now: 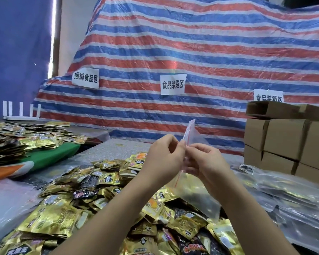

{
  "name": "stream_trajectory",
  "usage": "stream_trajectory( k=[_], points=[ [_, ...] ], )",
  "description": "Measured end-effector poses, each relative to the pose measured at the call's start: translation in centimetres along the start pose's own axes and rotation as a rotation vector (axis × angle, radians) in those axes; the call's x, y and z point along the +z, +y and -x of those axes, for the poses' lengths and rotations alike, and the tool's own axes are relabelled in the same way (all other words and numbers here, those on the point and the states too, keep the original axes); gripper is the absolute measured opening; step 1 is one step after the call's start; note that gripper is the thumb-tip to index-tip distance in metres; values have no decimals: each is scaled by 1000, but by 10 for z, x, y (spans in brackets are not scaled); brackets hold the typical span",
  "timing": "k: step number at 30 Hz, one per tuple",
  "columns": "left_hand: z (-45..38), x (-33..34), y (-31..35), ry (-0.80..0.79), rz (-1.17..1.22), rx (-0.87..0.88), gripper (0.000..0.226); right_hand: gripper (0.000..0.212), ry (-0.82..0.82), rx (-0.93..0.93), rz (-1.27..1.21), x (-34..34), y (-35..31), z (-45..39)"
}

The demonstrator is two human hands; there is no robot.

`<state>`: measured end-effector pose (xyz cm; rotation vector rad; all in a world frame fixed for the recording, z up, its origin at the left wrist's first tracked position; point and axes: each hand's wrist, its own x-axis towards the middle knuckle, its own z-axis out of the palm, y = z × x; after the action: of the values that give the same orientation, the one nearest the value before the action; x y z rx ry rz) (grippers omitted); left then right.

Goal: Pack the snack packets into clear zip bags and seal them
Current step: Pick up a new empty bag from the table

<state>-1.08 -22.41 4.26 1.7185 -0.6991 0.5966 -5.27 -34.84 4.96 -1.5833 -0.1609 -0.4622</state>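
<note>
Between both hands [162, 159] [208, 161], a pinched zip bag [191, 133] stands upright.

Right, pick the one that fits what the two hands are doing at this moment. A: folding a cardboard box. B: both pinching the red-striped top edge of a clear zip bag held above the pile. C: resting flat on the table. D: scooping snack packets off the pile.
B: the left hand and right hand both pinch the clear zip bag at its red zip strip, above the snack packets.

2 bare forearms [107, 214], no sleeves or jewellery.
</note>
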Motion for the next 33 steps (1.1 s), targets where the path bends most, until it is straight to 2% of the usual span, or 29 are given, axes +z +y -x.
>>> stream_trajectory(
  k=[3, 11, 15, 20, 24, 33],
  points=[
    [-4, -4, -3, -46, -25, -3, 29, 19, -81, 16, -47, -1, 0, 0],
    [-6, -23, -1, -220, -115, 15, 24, 15, -122, 83, -178, -1, -1, 1],
    [-6, -34, 1, -330, -157, 20, 21, 17, -138, 87, -124, 1, -3, 5],
    [-2, -40, 2, -458, -258, 100, 23, 14, -70, 30, 7, 2, -2, 8],
    [0, -40, 0, -439, -358, 177, 28, 15, -45, 17, 67, 3, 1, 6],
    [0, -37, -1, -423, -415, 217, 18, 18, -113, 37, 35, 1, 5, 6]
  ],
)
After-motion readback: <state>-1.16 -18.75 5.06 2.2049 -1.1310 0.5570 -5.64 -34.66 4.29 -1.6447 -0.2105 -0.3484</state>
